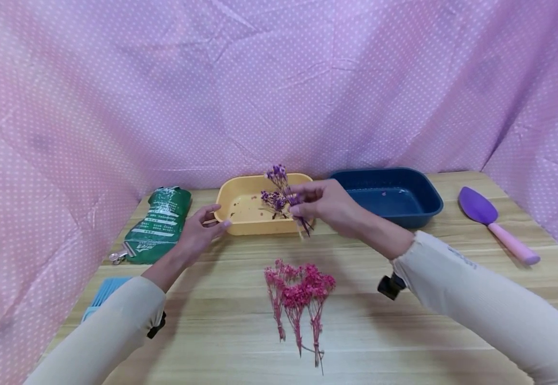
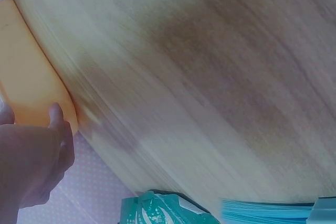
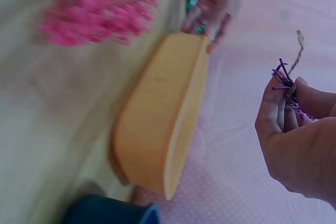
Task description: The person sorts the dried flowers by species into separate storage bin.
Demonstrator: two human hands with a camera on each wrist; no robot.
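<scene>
your right hand (image 1: 326, 206) pinches the purple flowers (image 1: 279, 176) by their stems, above the front right of the yellow tray (image 1: 257, 229), likely so the heads are left free. your left hand (image 1: 196, 232), fingers parted, touches the tray's left end, probably to steady it. whether the lower purple cluster (image 1: 273, 200) lies in the tray or belongs to the held bunch, you can't tell (the two overlap). your left sleeve (image 1: 120, 310) partly hides the blue ridged object (image 1: 108, 291).
</scene>
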